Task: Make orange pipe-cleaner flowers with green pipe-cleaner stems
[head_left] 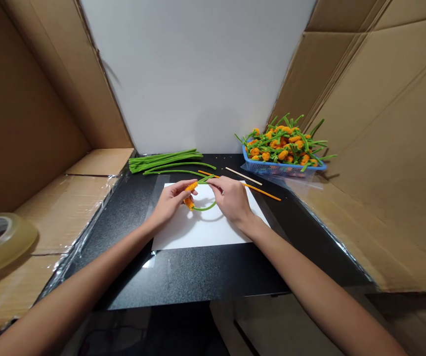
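Note:
My left hand [174, 198] is closed on an orange coiled pipe cleaner [189, 203], fuzzy and bent into a short curve. From it a green pipe cleaner [206, 208] bows out in a loop toward my right hand [231, 198]. The right fingers pinch the green pipe cleaner near its upper part; the exact grip point is partly hidden. Both hands are just above a white sheet of paper [198, 234] taped to the black table.
A bundle of green pipe cleaners [164, 161] lies at the back left. A blue basket [287, 167] heaped with orange-and-green pieces stands back right. An orange stick [263, 192] and a pale stick [243, 176] lie between. A tape roll [20, 242] rests on cardboard at left.

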### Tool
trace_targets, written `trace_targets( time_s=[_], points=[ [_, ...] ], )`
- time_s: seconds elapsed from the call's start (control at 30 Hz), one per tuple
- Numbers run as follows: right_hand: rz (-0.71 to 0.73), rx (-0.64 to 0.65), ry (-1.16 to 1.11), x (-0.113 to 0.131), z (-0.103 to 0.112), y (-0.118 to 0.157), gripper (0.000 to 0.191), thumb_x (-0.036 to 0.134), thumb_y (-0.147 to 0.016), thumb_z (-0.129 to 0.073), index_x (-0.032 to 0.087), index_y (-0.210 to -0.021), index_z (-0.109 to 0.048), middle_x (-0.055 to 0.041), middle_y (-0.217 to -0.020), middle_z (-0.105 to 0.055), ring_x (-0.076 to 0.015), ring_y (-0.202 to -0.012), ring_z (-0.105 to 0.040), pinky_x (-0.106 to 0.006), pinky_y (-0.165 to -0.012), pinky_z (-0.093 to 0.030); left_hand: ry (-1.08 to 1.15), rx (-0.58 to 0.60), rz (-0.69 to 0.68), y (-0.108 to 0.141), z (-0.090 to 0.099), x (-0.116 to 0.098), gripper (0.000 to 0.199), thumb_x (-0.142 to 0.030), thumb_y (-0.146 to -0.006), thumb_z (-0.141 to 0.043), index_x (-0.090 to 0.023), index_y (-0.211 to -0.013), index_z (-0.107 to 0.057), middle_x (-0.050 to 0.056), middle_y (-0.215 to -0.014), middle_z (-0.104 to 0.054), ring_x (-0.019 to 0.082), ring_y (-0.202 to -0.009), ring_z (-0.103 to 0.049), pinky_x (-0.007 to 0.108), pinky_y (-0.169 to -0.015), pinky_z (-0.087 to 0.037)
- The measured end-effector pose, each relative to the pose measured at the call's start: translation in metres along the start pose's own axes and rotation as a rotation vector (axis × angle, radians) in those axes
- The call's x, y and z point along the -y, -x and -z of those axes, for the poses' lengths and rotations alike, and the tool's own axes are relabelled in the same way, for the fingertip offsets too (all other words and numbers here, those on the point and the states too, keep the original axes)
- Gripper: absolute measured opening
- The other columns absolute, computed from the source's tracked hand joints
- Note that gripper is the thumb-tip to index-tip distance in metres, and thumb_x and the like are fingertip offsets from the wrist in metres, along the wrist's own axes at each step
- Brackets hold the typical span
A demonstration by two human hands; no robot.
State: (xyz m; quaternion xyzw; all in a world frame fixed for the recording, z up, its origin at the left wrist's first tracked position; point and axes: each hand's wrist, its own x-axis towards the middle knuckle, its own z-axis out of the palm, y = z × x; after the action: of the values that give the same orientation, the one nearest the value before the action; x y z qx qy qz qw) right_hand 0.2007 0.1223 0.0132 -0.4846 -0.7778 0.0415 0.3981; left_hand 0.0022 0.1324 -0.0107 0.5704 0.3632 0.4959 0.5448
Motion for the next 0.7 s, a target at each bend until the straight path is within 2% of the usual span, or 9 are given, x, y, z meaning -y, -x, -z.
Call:
trace_targets(
  time_s=[0.33,0.57,0.7],
  points=[
    [0.086,0.073,0.283,0.001,0.006,-0.002,0.03,0.005,-0.09,-0.053,0.021,-0.101,-0.077,-0.0074,-0.086,-0.07,-0.0205,-0.08,-0.062,-0.029,-0.066,-0.039,-0.035,0.062,-0.035,0.0,0.004,0.004,0.038,-0.031,-0.087,-0.066,-0.019,-0.123,-0.071,0.006,-0.093,-0.07,0.014,-0.083,-0.062,0.025,-0.076,-0.049],
    [0.094,0.084,0.266,0.005,0.005,-0.002,0.029,0.006,-0.092,-0.053,0.018,-0.103,-0.076,-0.0078,-0.087,-0.07,-0.0203,-0.082,-0.063,-0.029,-0.07,-0.041,-0.083,0.096,-0.065,0.001,0.003,0.004,0.038,-0.033,-0.089,-0.065,-0.019,-0.125,-0.07,0.005,-0.091,-0.069,0.014,-0.078,-0.059,0.025,-0.072,-0.048],
    [0.114,0.119,0.191,0.008,-0.003,0.001,0.027,0.006,-0.092,-0.052,0.017,-0.1,-0.076,-0.0084,-0.087,-0.072,-0.0208,-0.082,-0.064,-0.03,-0.071,-0.043,-0.197,0.142,-0.09,0.003,-0.001,0.001,0.039,-0.037,-0.09,-0.064,-0.019,-0.123,-0.069,0.006,-0.093,-0.07,0.014,-0.077,-0.061,0.025,-0.071,-0.05]
  ],
)
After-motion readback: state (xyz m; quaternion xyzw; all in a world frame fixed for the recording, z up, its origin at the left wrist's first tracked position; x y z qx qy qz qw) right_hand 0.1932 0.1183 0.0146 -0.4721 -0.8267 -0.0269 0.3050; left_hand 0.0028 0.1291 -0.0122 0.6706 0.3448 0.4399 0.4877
